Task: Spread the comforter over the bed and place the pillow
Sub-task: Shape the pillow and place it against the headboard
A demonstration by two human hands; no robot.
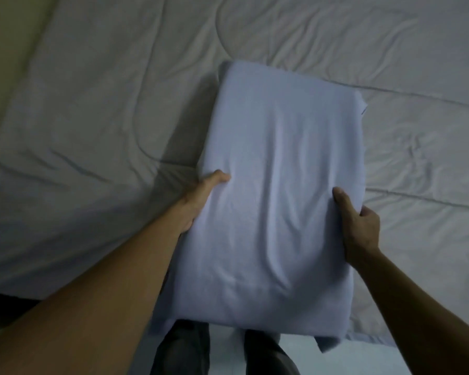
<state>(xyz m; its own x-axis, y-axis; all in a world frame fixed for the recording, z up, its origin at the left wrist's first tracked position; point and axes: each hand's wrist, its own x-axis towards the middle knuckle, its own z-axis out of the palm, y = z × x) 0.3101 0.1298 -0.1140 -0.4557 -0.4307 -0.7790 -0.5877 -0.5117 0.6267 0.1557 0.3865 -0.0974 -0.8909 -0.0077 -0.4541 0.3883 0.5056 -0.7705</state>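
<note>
Dim, soft, bluish picture; the pillow [276,185] casts a dark shadow leftward on the comforter [92,117]; edges bend slightly.

pillow [276,185]: pale blue, creased, lengthwise, over comforter [92,104] | comforter: grey-white, wrinkled, spread out

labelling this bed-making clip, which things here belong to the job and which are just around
Job:
pillow, gripped by left hand and right hand
comforter, lying spread out beneath

Just around:
trouser legs
floor
yellowish surface, top left
</note>
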